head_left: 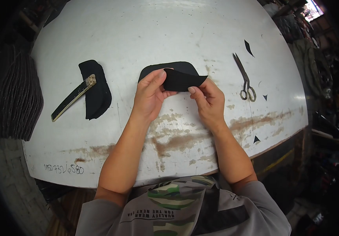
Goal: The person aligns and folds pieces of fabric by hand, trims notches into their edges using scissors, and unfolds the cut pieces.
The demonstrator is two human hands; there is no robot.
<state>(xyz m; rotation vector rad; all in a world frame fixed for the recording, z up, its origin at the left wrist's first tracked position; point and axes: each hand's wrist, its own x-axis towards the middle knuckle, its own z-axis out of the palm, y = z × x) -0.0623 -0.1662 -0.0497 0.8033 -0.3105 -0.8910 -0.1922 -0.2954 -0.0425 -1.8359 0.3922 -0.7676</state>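
Between my two hands a small black fabric piece [180, 80] is held up over the table. My left hand [151, 91] pinches its left end between thumb and fingers. The right end, which runs to a point, is in the closed fingers of my right hand [208, 98]. Behind the hands a larger dark piece with rounded corners [169, 65] lies flat, partly covered by them and by the fabric.
Black pieces [98, 92] lie at the left under a worn brush-like tool [73, 99]. Scissors [245, 80] rest at the right near small black scraps [248, 48]. Dark ribbed material [18, 94] hangs at the white table's [138, 35] left edge.
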